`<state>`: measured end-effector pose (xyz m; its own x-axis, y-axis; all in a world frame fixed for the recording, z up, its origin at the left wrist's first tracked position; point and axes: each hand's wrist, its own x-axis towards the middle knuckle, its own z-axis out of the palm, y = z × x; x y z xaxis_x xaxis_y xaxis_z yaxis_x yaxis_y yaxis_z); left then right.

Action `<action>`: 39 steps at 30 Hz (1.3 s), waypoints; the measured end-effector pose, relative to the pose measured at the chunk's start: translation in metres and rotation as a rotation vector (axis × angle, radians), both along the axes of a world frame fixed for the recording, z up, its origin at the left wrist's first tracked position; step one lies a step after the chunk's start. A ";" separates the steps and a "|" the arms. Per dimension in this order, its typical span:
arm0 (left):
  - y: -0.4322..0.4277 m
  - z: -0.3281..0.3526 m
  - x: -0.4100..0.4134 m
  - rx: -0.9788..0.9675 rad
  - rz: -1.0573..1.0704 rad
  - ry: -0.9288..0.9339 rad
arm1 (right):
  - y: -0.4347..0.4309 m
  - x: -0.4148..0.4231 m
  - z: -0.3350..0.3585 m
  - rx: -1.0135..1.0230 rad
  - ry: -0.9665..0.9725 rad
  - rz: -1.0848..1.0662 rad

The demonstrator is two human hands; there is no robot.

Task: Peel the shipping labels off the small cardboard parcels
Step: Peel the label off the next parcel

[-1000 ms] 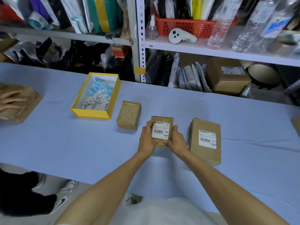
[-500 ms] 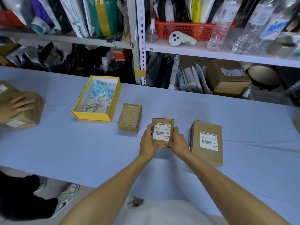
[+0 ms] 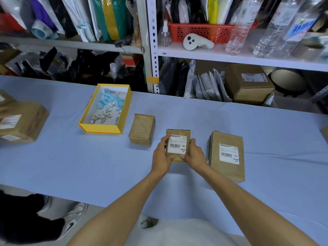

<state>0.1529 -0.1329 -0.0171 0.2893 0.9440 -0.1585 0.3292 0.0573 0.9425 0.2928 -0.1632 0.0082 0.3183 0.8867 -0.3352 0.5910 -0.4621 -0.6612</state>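
A small cardboard parcel (image 3: 178,133) lies on the blue table, and a white shipping label (image 3: 177,144) covers most of its top. My left hand (image 3: 161,155) grips the parcel's left side, thumb at the near edge. My right hand (image 3: 194,155) grips its right side, thumb at the label's near right corner. To the right lies a larger labelled parcel (image 3: 226,167). To the left sits a bare parcel (image 3: 142,129) with no label on top.
A yellow open box (image 3: 124,110) with crumpled paper bits stands at the back left. Another person's blurred hand rests on a big parcel (image 3: 26,125) at the far left. Shelves packed with bags, bottles and a brown box (image 3: 248,87) rise behind the table.
The parcel in my hands has come slightly nearer to me and my grip has stayed. At the far left the big parcel has shifted right, further into view.
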 end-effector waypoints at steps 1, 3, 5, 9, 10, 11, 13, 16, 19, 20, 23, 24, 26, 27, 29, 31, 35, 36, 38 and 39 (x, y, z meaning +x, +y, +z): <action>0.000 0.000 0.000 0.005 -0.001 0.000 | 0.000 0.000 0.000 0.000 -0.001 0.000; 0.001 -0.002 0.000 0.011 -0.002 0.002 | 0.000 -0.001 -0.001 -0.004 -0.003 -0.002; 0.001 -0.003 0.000 0.012 -0.001 0.005 | 0.000 -0.001 -0.001 -0.007 -0.006 0.000; 0.000 -0.002 -0.001 0.015 0.017 -0.022 | 0.000 0.000 0.000 -0.006 -0.012 0.005; 0.000 -0.001 -0.001 0.013 0.022 -0.027 | 0.000 0.000 0.000 -0.005 -0.013 0.005; 0.000 -0.001 -0.001 0.012 0.026 -0.027 | 0.000 0.000 0.000 -0.005 -0.013 0.006; 0.001 -0.001 -0.001 0.013 0.025 -0.022 | 0.001 0.001 -0.001 -0.007 -0.012 0.006; 0.002 -0.002 -0.001 0.016 0.023 -0.007 | 0.002 0.001 -0.001 -0.013 -0.015 0.005; 0.003 -0.002 -0.001 0.016 0.010 0.004 | 0.002 0.001 -0.001 -0.019 -0.016 0.006; 0.004 -0.002 -0.001 0.018 0.006 0.004 | 0.002 0.001 -0.002 -0.019 -0.017 0.008; 0.007 0.001 -0.001 0.004 0.002 0.002 | 0.002 0.001 -0.001 -0.022 -0.017 0.011; 0.009 0.002 -0.001 0.004 0.002 0.008 | 0.002 0.001 -0.001 -0.023 -0.018 0.012; 0.010 0.004 -0.001 0.013 -0.010 0.045 | 0.003 0.001 -0.001 -0.022 -0.026 0.017; 0.009 0.004 -0.001 0.024 -0.016 0.084 | 0.002 0.001 -0.001 -0.023 -0.029 0.018; 0.007 0.003 0.000 0.048 -0.018 0.164 | 0.002 0.002 -0.001 -0.024 -0.025 0.021; 0.004 0.002 0.000 0.051 -0.016 0.151 | 0.001 0.001 -0.001 -0.021 -0.022 0.020; 0.003 -0.001 -0.006 0.027 -0.022 0.022 | 0.002 0.001 -0.001 -0.022 -0.019 0.024; 0.002 -0.002 -0.006 0.028 -0.029 0.023 | 0.002 0.001 -0.001 -0.023 -0.015 0.022; 0.001 -0.006 -0.005 0.046 -0.042 0.038 | 0.002 0.002 -0.001 -0.025 -0.013 0.017; 0.001 -0.007 -0.004 0.053 -0.045 0.045 | 0.002 0.002 0.000 -0.026 -0.014 0.017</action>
<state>0.1484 -0.1321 -0.0238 0.3252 0.9376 -0.1229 0.3727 -0.0076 0.9279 0.2944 -0.1612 0.0078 0.3086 0.8829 -0.3540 0.6082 -0.4693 -0.6403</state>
